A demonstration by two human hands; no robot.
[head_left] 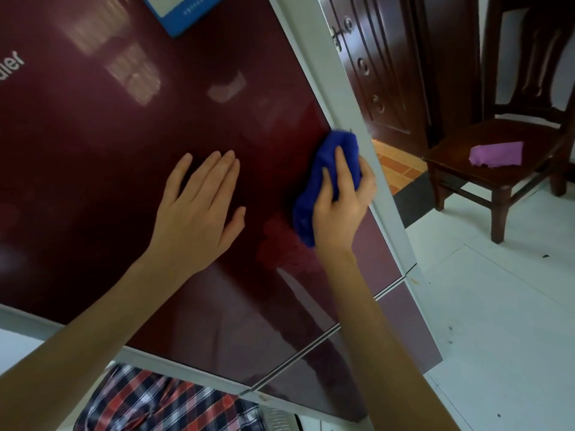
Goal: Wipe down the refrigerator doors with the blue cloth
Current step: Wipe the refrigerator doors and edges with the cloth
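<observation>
The glossy dark red refrigerator door point(124, 144) fills most of the view, with a grey edge strip on its right side. My right hand point(340, 200) grips the bunched blue cloth point(323, 169) and holds it against the door close to that right edge. My left hand point(199, 206) lies flat on the door with straight fingers, a little left of the cloth. A seam runs below my hands, and under it sits the lower door point(311, 377).
A blue-and-white sticker point(183, 14) is stuck at the door's top. To the right stand a dark wooden room door point(389, 73) and a wooden chair point(497, 169) with a purple cloth point(497, 154) on its seat. White tile floor point(497, 321) lies beside the refrigerator.
</observation>
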